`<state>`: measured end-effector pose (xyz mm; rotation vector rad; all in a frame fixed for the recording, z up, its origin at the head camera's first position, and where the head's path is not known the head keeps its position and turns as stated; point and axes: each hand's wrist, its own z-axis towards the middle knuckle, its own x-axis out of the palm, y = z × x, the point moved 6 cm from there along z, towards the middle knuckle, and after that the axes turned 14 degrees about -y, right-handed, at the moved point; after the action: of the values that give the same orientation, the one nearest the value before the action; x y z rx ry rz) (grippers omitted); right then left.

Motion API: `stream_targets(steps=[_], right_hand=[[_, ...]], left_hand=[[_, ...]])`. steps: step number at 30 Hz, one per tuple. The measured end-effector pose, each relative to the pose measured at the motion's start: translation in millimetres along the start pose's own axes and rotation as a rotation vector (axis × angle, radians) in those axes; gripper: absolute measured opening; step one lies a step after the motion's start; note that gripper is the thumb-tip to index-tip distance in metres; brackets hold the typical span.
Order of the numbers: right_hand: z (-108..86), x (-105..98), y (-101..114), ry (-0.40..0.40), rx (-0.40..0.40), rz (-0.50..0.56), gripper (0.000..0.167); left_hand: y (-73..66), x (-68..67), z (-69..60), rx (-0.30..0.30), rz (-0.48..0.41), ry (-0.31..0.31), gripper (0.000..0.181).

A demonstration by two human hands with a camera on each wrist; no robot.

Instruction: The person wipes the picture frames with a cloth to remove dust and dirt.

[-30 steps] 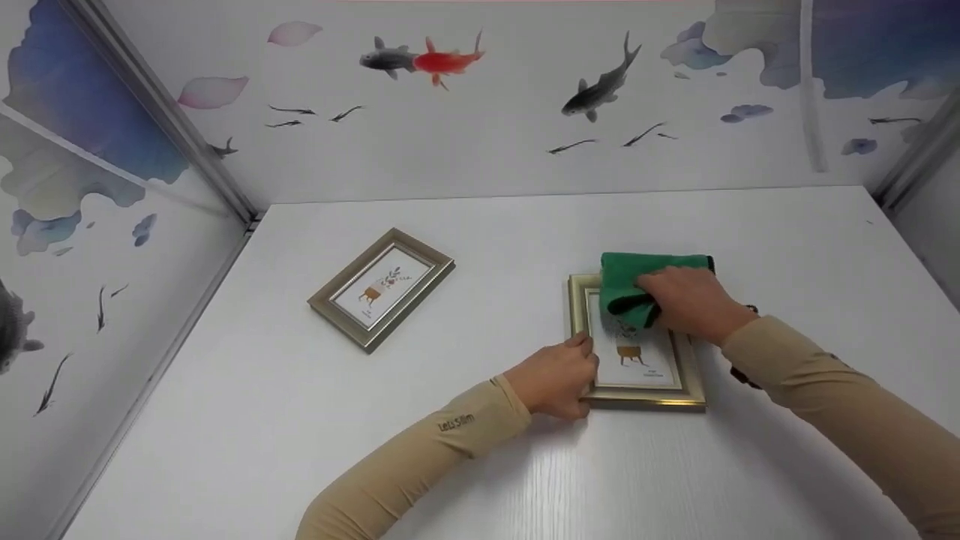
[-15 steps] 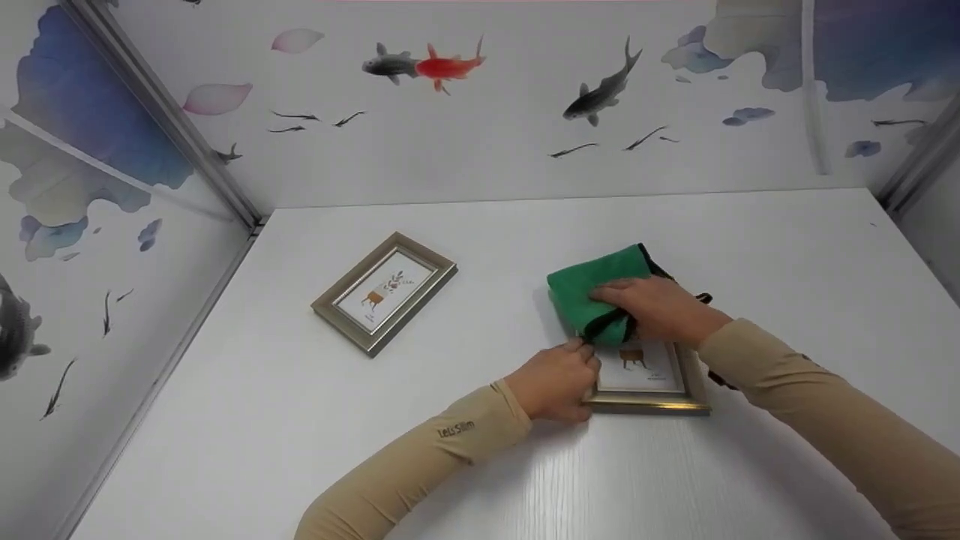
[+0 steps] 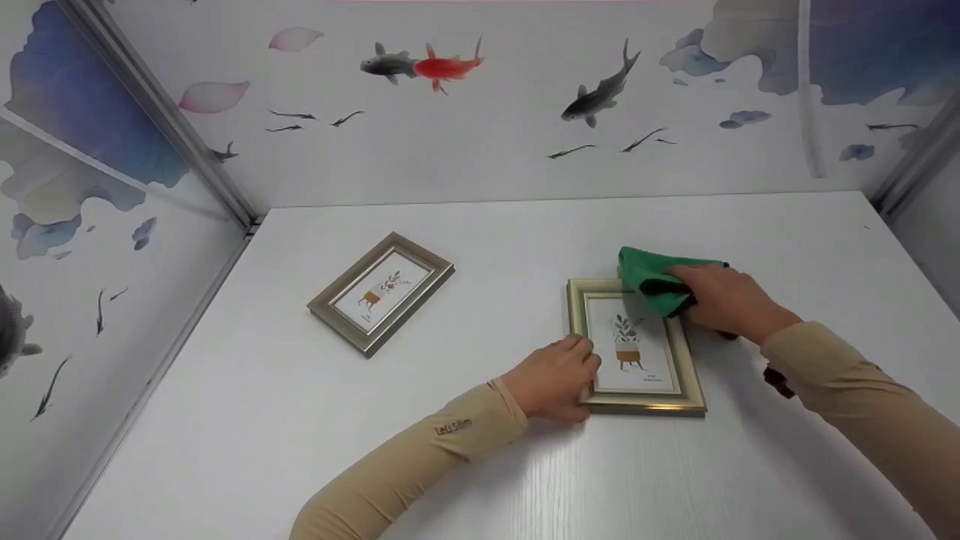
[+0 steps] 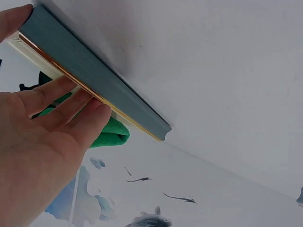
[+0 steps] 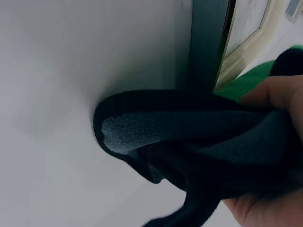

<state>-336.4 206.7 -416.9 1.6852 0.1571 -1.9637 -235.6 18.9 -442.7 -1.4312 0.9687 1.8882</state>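
A gold picture frame (image 3: pixel 686 360) with a potted-plant print lies face up at the right of the white table. My left hand (image 3: pixel 553 379) holds its lower left side, fingers over the edge and thumb near the bottom corner; the left wrist view shows the fingertips (image 4: pixel 103 113) against the frame's gilded rim (image 4: pixel 94 71). A folded green cloth (image 3: pixel 645 266) with black edging is gripped in my right hand (image 3: pixel 739 300) and covers the frame's upper right corner. From the right wrist, the cloth's dark fold (image 5: pixel 137 132) hangs beside the frame's outer side and hides part of it.
A second picture frame (image 3: pixel 409 322), with a similar print, lies turned at an angle on the left of the white table (image 3: pixel 225 420). Walls painted with fish (image 3: pixel 600 94) and petals enclose the table at the back and sides.
My right hand swept the cloth left across the frame's upper part, past its left edge, then back right to the upper right corner. The left hand and both frames stayed in place.
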Motion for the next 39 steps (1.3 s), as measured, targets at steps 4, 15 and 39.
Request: stream_targets(steps=[4,15,39], right_hand=[[2.1,5,-5,-0.020,0.086,0.092,0.044],[-21.2,9,1,-0.082,0.158,0.197,0.018],[-94.9,-2,28,-0.241,0.181,0.308,0.023]], left_hand=[[-2.2,2.8,-0.2,0.006,0.009,0.000,0.054],[-4.2,5.6,5.2,-0.045,-0.049,0.054,0.056],[-1.9,0.9,11.1,-0.031,-0.107,0.051,0.047]])
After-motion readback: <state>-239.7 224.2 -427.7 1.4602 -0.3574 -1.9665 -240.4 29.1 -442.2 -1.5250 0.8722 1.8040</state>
